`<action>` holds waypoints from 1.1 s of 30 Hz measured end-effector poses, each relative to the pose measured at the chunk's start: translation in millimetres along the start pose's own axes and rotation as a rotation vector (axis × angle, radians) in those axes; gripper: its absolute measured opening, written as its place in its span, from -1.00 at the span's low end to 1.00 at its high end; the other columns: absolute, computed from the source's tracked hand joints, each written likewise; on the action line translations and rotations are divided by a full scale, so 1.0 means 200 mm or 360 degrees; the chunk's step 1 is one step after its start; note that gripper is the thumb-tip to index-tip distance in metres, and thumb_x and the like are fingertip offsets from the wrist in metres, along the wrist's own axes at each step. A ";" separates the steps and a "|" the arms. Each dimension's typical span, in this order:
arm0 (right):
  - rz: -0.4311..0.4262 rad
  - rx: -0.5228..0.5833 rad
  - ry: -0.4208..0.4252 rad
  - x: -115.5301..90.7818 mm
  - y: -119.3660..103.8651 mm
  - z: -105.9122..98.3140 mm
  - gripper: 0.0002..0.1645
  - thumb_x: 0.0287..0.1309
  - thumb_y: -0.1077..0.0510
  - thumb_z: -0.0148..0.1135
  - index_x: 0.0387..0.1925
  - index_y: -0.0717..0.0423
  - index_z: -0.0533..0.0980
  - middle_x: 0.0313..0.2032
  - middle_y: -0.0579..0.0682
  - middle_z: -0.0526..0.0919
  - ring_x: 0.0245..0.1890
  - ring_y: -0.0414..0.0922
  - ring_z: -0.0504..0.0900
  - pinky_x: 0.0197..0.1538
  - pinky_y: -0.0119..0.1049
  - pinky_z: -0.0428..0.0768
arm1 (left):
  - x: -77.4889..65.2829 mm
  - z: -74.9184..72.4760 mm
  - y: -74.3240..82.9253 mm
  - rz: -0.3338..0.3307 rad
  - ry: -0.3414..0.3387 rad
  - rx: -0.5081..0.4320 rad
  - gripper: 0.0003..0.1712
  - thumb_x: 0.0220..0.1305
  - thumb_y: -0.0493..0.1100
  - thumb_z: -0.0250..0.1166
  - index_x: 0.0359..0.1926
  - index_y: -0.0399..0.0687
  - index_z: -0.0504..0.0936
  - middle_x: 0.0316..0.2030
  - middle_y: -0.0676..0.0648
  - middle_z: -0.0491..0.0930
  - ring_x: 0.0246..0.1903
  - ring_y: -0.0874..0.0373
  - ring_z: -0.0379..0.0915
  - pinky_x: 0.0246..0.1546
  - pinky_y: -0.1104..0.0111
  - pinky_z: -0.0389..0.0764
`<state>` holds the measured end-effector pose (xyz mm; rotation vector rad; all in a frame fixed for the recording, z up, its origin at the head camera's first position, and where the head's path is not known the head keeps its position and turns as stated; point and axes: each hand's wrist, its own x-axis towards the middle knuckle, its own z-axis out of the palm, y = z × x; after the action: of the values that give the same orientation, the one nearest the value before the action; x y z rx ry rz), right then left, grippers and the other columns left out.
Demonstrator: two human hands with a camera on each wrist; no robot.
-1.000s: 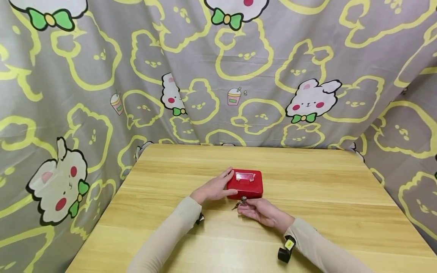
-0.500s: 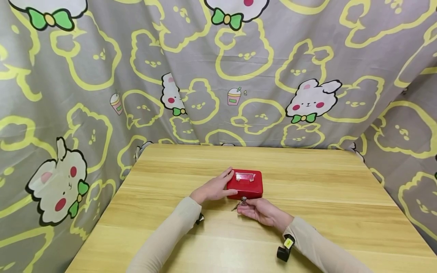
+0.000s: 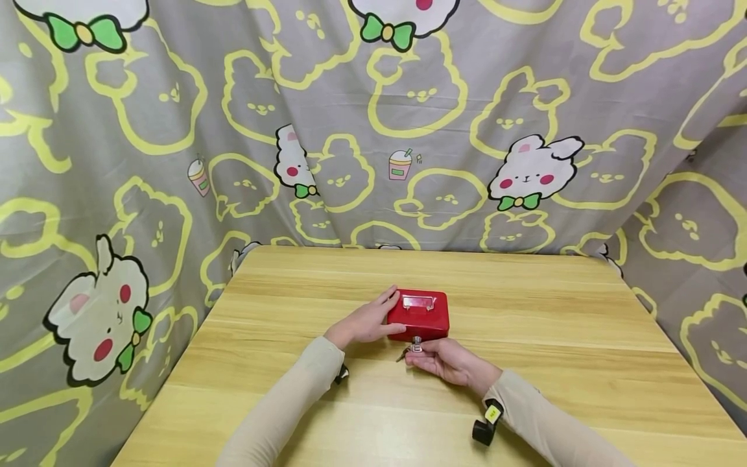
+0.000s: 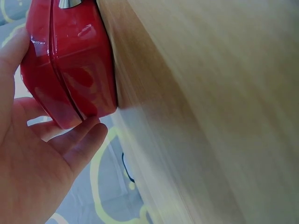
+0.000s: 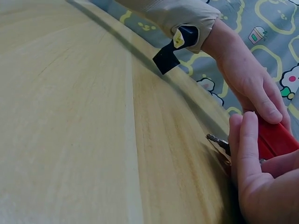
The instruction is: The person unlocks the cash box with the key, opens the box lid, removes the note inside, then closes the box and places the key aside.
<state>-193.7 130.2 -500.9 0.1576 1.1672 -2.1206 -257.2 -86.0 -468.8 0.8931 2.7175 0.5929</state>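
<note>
A small red cash box with a metal handle on its lid sits closed on the table. My left hand grips its left end; in the left wrist view the thumb lies on the lid side and the fingertips touch the end wall. At the lock on the front, my right hand pinches a key between thumb and fingers. A second key dangles beside it, and its blade sticks out past the fingers in the right wrist view. The right hand partly hides the lock there.
The wooden table reaches back to a grey patterned curtain, which also hangs at left and right. A black wrist camera mount sits below the right wrist, close over the tabletop.
The right hand and wrist have turned slightly, and the pinched key shows a brighter, flatter face than before. The left hand and the cash box stay where they were.
</note>
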 end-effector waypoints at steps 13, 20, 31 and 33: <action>0.0022 -0.0007 -0.0030 0.00 -0.01 -0.01 -0.61 0.37 0.38 -0.33 0.12 0.62 0.07 -0.23 0.30 0.62 -0.20 0.03 0.67 0.06 -0.21 0.51 | 0.00 0.00 0.00 0.0005 0.0009 -0.0022 -0.01 0.28 0.31 0.07 0.48 -0.13 -0.09 0.48 -0.10 -0.21 0.38 -0.03 -0.05 0.30 0.18 0.18; 0.0034 0.0023 -0.0040 0.00 -0.01 -0.01 -0.61 0.38 0.38 -0.32 0.12 0.64 0.05 -0.24 0.29 0.62 -0.20 0.02 0.66 0.08 -0.22 0.50 | 0.00 0.01 0.00 -0.0006 0.0007 -0.0015 -0.01 0.28 0.30 0.08 0.48 -0.11 -0.10 0.48 -0.09 -0.21 0.38 -0.02 -0.04 0.29 0.18 0.19; 0.0007 -0.0052 -0.0058 0.01 -0.01 -0.01 -0.61 0.40 0.37 -0.35 0.12 0.65 0.05 -0.26 0.25 0.63 -0.21 -0.02 0.66 0.06 -0.25 0.52 | 0.00 0.00 0.01 -0.0036 -0.0013 -0.0022 0.01 0.25 0.33 0.09 0.49 -0.06 -0.12 0.48 -0.07 -0.22 0.37 -0.03 -0.01 0.28 0.17 0.21; 0.0009 -0.0048 -0.0052 0.01 -0.01 -0.01 -0.61 0.40 0.37 -0.35 0.11 0.65 0.06 -0.26 0.25 0.63 -0.21 -0.02 0.67 0.05 -0.25 0.52 | 0.00 0.00 0.01 -0.0029 -0.0010 -0.0023 0.01 0.25 0.33 0.09 0.48 -0.08 -0.12 0.48 -0.08 -0.22 0.37 -0.04 -0.01 0.28 0.16 0.22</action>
<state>-196.4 132.3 -501.2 0.1120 1.1779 -2.0922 -256.2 -83.9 -468.0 0.8648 2.7092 0.6041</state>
